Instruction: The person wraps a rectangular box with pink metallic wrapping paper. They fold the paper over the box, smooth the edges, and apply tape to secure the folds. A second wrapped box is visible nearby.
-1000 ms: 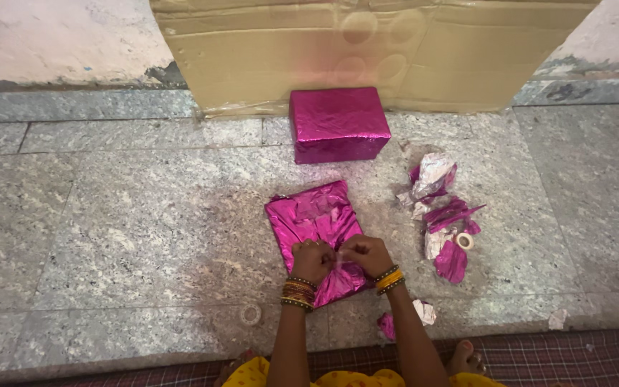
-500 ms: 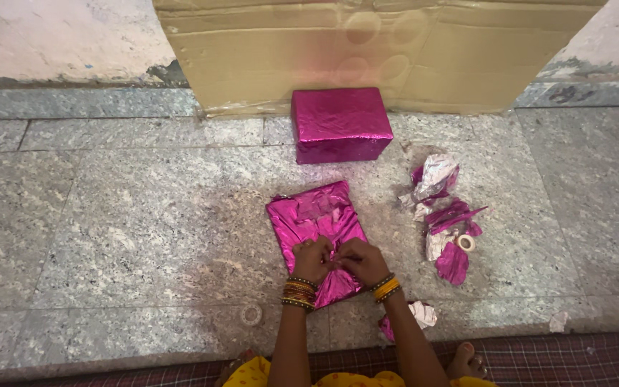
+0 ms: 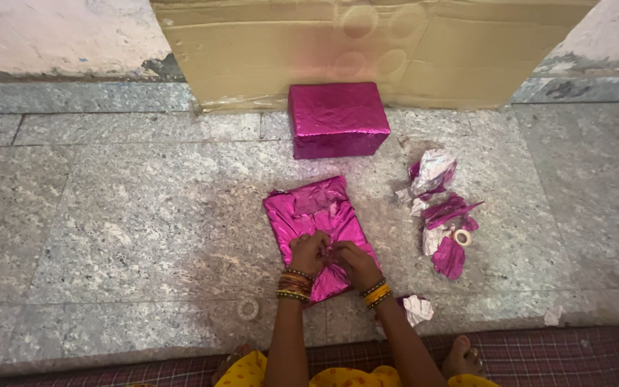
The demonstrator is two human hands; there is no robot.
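A flat parcel (image 3: pixel 308 213) in shiny pink foil paper lies on the grey stone floor in front of me. My left hand (image 3: pixel 309 253) and my right hand (image 3: pixel 352 262) rest side by side on its near end, fingers pinching the crumpled foil there. Both wrists wear several bangles. A second, boxier parcel (image 3: pixel 336 119) wrapped in the same pink foil stands farther away, against a cardboard sheet (image 3: pixel 367 50).
Torn pink and silver foil scraps (image 3: pixel 440 208) lie to the right with a small tape roll (image 3: pixel 461 237) among them. Another tape roll (image 3: pixel 248 309) sits near my left forearm. A crumpled scrap (image 3: pixel 417 309) lies by my right forearm. A checked mat (image 3: pixel 539 358) runs under my feet.
Both hands have slid slightly farther onto the parcel's near end and drawn closer together on the foil. The view has shifted a little.
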